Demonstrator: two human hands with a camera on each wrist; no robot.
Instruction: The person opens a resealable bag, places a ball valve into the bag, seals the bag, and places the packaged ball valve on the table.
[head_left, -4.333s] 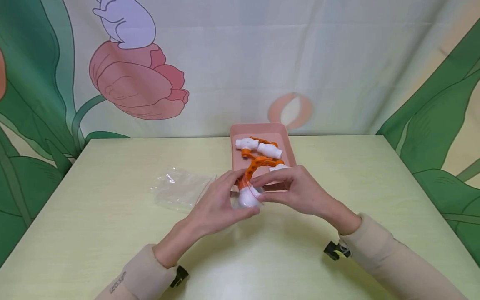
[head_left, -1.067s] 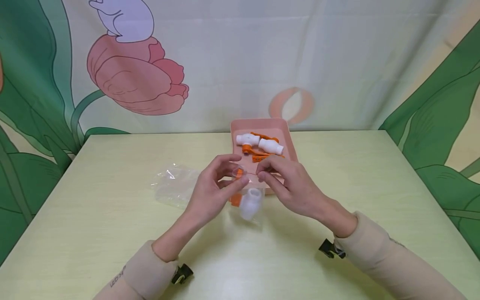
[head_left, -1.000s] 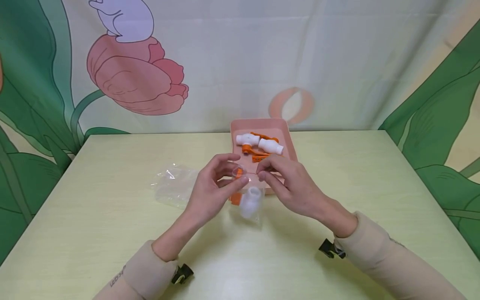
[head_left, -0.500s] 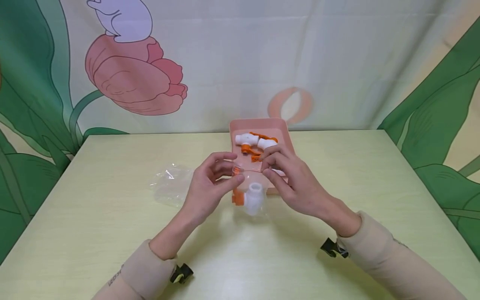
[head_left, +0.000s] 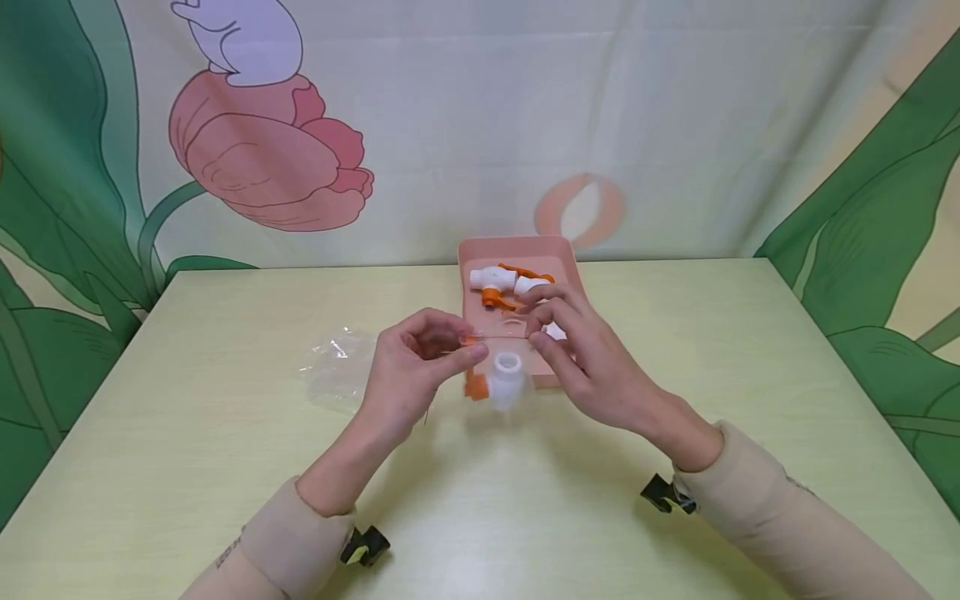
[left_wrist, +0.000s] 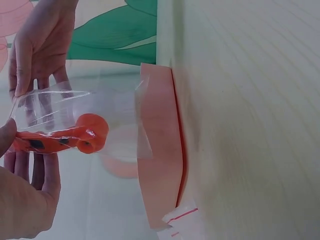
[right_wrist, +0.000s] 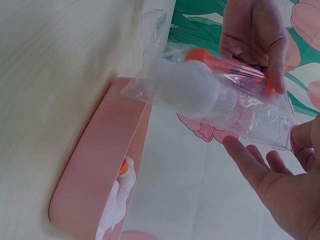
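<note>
Soft beige sleeves (head_left: 300,529), cuffs turned back, forearms angled inward. Btwn L hand (head_left: 405,379) & R hand (head_left: 592,358), held up off the table (head_left: 225,433): thin, shiny clear plastic bag (right_wrist: 252,117) w/ white plastic valve (right_wrist: 185,87) inside, rounded body, ribbed end, orange handle (left_wrist: 92,132). L fingers pinch bag nr handle tip; R thumb & fingertip pinch its mouth, other R fingers apart. 2nd crinkly clear bag (head_left: 330,371) lies L; beyond, smooth pink tray (head_left: 517,247) w/ more valves (head_left: 492,278); then printed cloth (head_left: 450,125).
</note>
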